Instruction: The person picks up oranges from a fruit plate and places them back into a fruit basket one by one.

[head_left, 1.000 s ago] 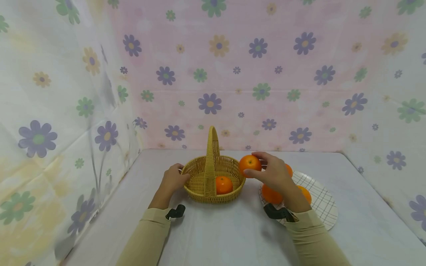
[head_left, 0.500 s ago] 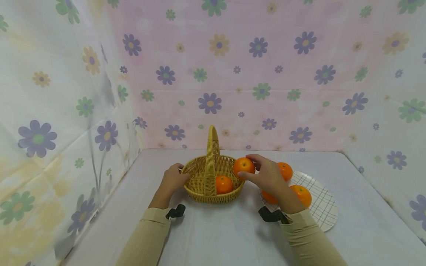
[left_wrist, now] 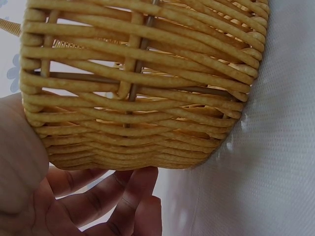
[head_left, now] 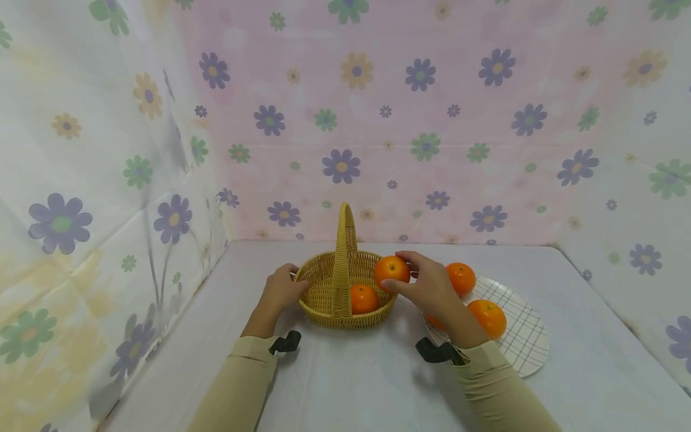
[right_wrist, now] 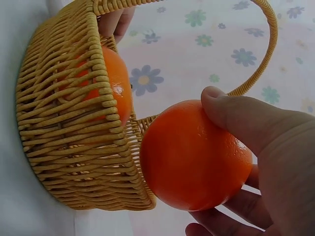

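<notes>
In the head view my left hand [head_left: 282, 289] grips the left rim of a yellow wicker basket [head_left: 315, 305], thumb over the rim. The left wrist view has its fingers [left_wrist: 140, 196] against the basket's outer wall. My right hand [head_left: 434, 291] holds an orange [head_left: 391, 272] between thumb and fingers, at the basket's right rim. Seen from the right wrist, this held orange [right_wrist: 192, 157] is by the basket's opening. Another orange [head_left: 364, 299] lies inside the basket, right of the handle [head_left: 341, 264].
To the right, a white plate [head_left: 526, 330] with a dark grid pattern carries an orange [head_left: 488, 318] and another orange [head_left: 460, 278] near its far edge. A further orange [head_left: 435, 322] is mostly hidden behind the right forearm. Flowered cloth [head_left: 388, 120] walls the white tabletop [head_left: 345, 378].
My right hand has carried the orange leftward, from beside the basket's right rim to overlapping that rim in view. The left hand and the basket have stayed in place.
</notes>
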`<state>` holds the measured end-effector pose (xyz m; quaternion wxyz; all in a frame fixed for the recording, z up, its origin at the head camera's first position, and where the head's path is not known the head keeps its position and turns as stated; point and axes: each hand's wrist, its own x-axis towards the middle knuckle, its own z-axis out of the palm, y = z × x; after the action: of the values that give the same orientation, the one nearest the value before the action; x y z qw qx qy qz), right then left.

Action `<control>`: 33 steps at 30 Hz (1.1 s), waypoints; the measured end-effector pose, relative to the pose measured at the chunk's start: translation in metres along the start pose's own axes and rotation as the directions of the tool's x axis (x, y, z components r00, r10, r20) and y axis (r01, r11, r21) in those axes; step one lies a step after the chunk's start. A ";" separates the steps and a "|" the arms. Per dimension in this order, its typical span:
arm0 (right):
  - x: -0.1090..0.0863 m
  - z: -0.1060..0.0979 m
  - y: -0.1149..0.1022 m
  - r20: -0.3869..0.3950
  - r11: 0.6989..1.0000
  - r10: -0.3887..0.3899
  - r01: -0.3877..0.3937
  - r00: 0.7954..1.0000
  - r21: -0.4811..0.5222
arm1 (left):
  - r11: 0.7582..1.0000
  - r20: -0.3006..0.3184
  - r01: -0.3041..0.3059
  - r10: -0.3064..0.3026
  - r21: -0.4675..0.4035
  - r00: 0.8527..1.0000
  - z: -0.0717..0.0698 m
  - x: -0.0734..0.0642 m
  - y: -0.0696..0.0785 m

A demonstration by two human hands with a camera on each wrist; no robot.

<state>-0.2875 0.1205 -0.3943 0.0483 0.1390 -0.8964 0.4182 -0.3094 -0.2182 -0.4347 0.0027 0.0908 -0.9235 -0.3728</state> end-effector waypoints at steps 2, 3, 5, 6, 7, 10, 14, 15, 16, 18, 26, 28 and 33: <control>0.000 0.001 0.000 0.002 1.000 0.010 -0.010 1.000 0.003 | 1.000 0.000 -0.002 0.002 0.000 1.000 0.000 0.000 0.000; 0.000 0.002 -0.001 0.004 1.000 0.018 -0.018 1.000 0.006 | 1.000 0.001 -0.004 0.004 0.000 1.000 0.000 0.000 0.000; 0.001 0.004 0.000 0.009 0.999 0.030 -0.030 1.000 0.010 | 1.000 0.002 -0.004 0.004 0.002 1.000 -0.001 0.000 0.000; 0.001 0.004 0.000 0.010 0.999 0.036 -0.036 0.999 0.012 | 1.000 0.002 -0.005 0.005 0.002 1.000 -0.001 0.000 0.000; 0.001 0.005 0.000 0.009 0.999 0.040 -0.041 0.999 0.014 | 1.000 0.002 -0.004 0.004 0.002 1.000 -0.001 0.000 0.000; 0.001 0.008 0.000 0.006 0.999 0.046 -0.046 0.999 0.019 | 1.000 0.001 -0.004 0.004 0.000 1.000 -0.001 0.000 -0.001; 0.001 0.012 -0.001 -0.006 1.000 0.019 -0.019 1.000 0.020 | 1.000 0.002 -0.004 0.004 -0.003 1.000 0.000 0.001 -0.002; 0.001 0.013 -0.001 -0.008 1.000 0.013 -0.013 1.000 0.016 | 1.000 0.002 -0.006 0.006 -0.004 1.000 0.000 0.002 -0.002; 0.001 0.014 -0.001 -0.010 1.000 0.006 -0.006 1.000 0.008 | 1.000 0.002 -0.008 0.008 -0.006 1.000 0.000 0.002 -0.002; 0.001 0.016 -0.001 -0.007 1.000 -0.007 0.007 1.000 -0.013 | 1.000 0.001 -0.010 0.010 -0.008 1.000 0.000 0.001 -0.002; 0.001 0.023 -0.002 -0.010 0.998 -0.007 0.006 1.000 -0.067 | 1.000 -0.002 -0.013 0.013 0.000 1.000 0.001 0.003 -0.003; 0.001 0.024 -0.002 -0.014 0.997 -0.021 0.019 1.000 -0.074 | 1.000 -0.003 -0.018 0.018 0.000 1.000 0.001 0.003 -0.004; 0.001 0.026 -0.001 -0.016 0.996 -0.055 0.054 0.998 -0.076 | 1.000 -0.005 -0.026 0.026 0.000 1.000 0.001 0.003 -0.005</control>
<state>-0.2876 0.0993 -0.4100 0.0729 0.1578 -0.9069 0.3839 -0.3113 -0.2213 -0.4386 0.0098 0.0798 -0.9245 -0.3727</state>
